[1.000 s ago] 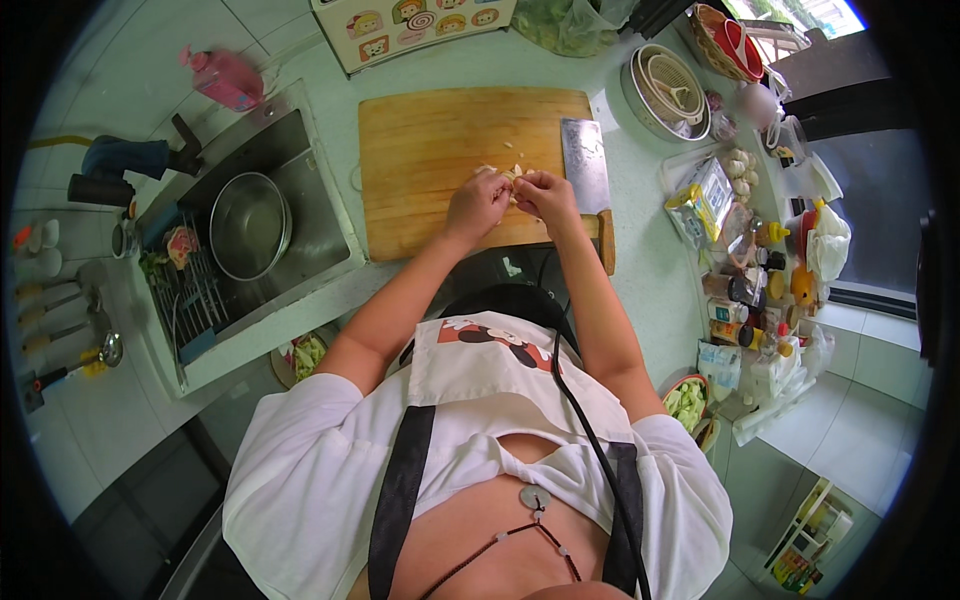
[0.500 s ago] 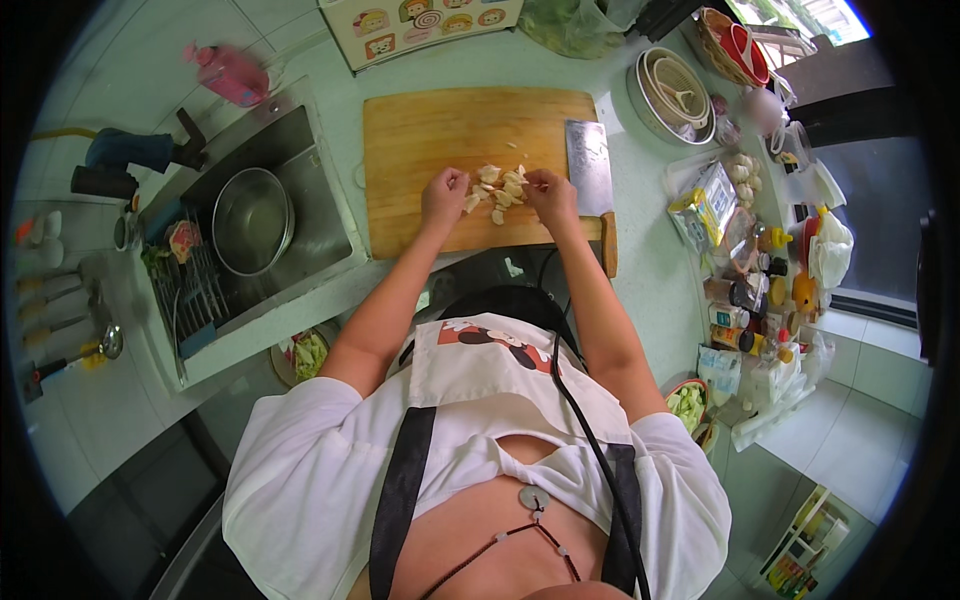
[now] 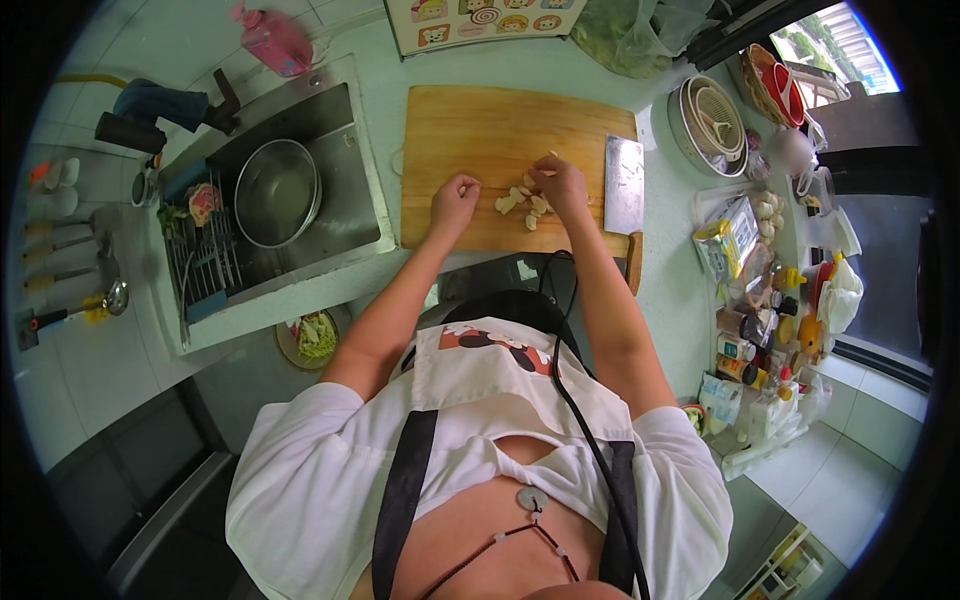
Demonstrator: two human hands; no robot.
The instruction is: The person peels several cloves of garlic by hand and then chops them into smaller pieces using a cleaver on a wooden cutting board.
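A wooden cutting board (image 3: 490,130) lies on the pale green counter in front of me. Several pale peeled cloves or small food pieces (image 3: 522,202) lie near its front edge. My right hand (image 3: 563,186) pinches one of the pale pieces at the right of the pile. My left hand (image 3: 455,198) rests on the board just left of the pile, fingers curled; whether it holds anything is unclear. A cleaver (image 3: 624,187) lies flat on the board's right side, its wooden handle pointing toward me.
A steel sink (image 3: 345,200) with a metal bowl (image 3: 277,192) sits left of the board. Stacked bowls and a basket (image 3: 712,122) stand at the back right. Jars, bottles and packets (image 3: 765,300) crowd the right counter. A plate of greens (image 3: 312,338) sits below the sink.
My two hands were together over the pieces a second ago. They have since parted, the left moving left on the board, the right staying by the pile.
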